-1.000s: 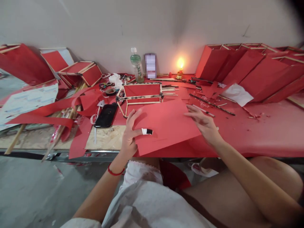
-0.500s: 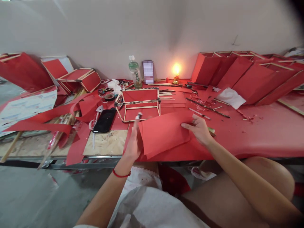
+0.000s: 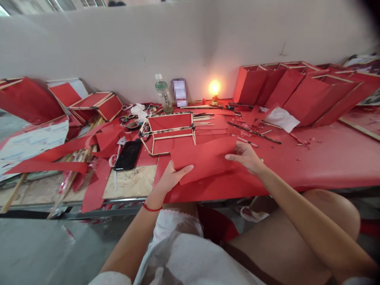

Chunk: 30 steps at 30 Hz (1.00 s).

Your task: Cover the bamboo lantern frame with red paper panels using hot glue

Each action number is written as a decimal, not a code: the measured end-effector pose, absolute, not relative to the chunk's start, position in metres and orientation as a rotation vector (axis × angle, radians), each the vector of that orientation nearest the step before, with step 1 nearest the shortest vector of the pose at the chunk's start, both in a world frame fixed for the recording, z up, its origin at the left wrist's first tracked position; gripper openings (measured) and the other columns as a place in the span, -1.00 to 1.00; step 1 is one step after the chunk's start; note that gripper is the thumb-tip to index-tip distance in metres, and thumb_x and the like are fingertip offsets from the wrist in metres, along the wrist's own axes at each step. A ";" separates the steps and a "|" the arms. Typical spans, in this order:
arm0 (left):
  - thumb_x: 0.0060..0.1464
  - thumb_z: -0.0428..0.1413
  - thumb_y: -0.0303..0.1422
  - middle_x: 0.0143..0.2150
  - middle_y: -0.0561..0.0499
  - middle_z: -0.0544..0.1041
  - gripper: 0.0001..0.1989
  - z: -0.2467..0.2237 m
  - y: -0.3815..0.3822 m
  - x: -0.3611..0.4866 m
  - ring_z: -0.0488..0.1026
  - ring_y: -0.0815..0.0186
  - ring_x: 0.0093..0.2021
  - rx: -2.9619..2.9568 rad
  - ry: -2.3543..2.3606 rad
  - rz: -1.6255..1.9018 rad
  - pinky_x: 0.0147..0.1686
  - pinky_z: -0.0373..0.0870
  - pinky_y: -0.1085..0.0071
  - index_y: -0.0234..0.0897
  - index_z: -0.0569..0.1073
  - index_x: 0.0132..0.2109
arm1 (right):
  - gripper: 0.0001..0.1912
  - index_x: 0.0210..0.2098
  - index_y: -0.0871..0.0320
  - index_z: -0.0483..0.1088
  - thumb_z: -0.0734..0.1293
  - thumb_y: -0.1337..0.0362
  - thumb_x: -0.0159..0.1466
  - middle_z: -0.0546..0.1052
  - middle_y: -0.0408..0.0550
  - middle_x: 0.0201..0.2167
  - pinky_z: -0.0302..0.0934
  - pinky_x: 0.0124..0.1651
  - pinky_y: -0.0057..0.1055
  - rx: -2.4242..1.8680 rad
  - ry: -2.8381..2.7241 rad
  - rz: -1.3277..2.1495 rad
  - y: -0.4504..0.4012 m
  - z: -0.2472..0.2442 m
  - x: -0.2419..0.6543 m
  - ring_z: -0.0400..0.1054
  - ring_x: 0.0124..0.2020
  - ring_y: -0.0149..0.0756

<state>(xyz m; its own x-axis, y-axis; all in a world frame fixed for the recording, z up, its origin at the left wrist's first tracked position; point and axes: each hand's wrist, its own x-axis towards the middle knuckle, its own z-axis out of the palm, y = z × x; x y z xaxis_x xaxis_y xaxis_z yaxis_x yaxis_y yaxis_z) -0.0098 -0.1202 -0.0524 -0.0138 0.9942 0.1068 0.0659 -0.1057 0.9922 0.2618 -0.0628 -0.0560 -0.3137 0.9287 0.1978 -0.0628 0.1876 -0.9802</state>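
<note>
A red paper sheet (image 3: 204, 160) is held between my two hands above the table's front part. My left hand (image 3: 175, 174) grips its left end, thumb on top. At the right end my right hand (image 3: 246, 157) pinches the paper between thumb and fingers. Just behind the paper stands a wooden stick frame (image 3: 172, 134) with dark-wrapped joints and a red panel. Thin sticks (image 3: 204, 118) lie to the right of the frame.
A lit lamp (image 3: 215, 92), a bottle (image 3: 164, 95) and a propped phone (image 3: 179, 93) stand along the wall. Red boxes (image 3: 297, 89) fill the back right. A black phone (image 3: 128, 155), red strips (image 3: 59, 154) and another frame (image 3: 96, 105) lie left.
My left hand has closed on the paper's left end, its thumb now on top. The papers, fanned slightly apart before, now look like one sheet. The view has shifted a little.
</note>
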 end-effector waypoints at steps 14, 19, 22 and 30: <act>-0.06 0.34 -0.13 0.01 -0.10 0.64 -0.54 -0.073 -0.118 -0.007 0.57 0.06 0.04 1.235 1.295 1.255 0.05 0.51 0.16 -0.22 0.57 -0.02 | -0.59 -0.30 0.15 0.59 0.56 -0.01 -0.01 0.65 -0.02 -0.26 0.43 -0.03 -0.14 -0.928 -1.655 1.249 -0.058 -0.062 0.257 0.52 -0.22 -0.14; 0.01 0.28 -0.14 0.04 -0.09 0.63 -0.58 -0.073 -0.114 -0.005 0.54 0.10 0.08 1.346 1.330 1.236 0.10 0.46 0.18 -0.22 0.56 0.00 | -0.57 -0.27 0.16 0.59 0.53 -0.04 0.03 0.64 0.01 -0.22 0.42 -0.06 -0.17 -0.925 -1.691 1.218 -0.058 -0.064 0.256 0.52 -0.20 -0.12; -0.02 0.29 -0.13 -0.02 -0.10 0.65 -0.59 -0.076 -0.110 -0.005 0.55 0.08 0.05 1.347 1.389 1.309 0.12 0.45 0.16 -0.24 0.58 -0.05 | -0.56 -0.35 0.16 0.57 0.51 -0.10 0.04 0.62 -0.02 -0.32 0.38 -0.16 -0.24 -0.980 -1.710 1.117 -0.055 -0.065 0.258 0.48 -0.28 -0.16; -0.12 0.35 -0.08 -0.01 -0.12 0.65 -0.50 -0.081 -0.108 -0.007 0.55 0.05 0.05 1.113 1.375 1.455 0.13 0.43 0.14 -0.26 0.58 -0.07 | -0.48 -0.62 0.16 0.30 0.46 -0.14 0.09 0.24 -0.19 -0.61 0.02 -0.42 -0.42 -1.042 -1.640 0.940 -0.052 -0.062 0.263 0.10 -0.50 -0.42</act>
<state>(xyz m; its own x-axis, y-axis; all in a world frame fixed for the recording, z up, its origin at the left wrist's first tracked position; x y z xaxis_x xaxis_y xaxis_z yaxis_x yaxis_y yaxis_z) -0.0070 -0.1077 -0.0815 -0.2674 0.9617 0.0604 0.0058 -0.0611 0.9981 0.2626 -0.0520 -0.0624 -0.1924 0.9324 0.3060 0.2077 0.3435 -0.9159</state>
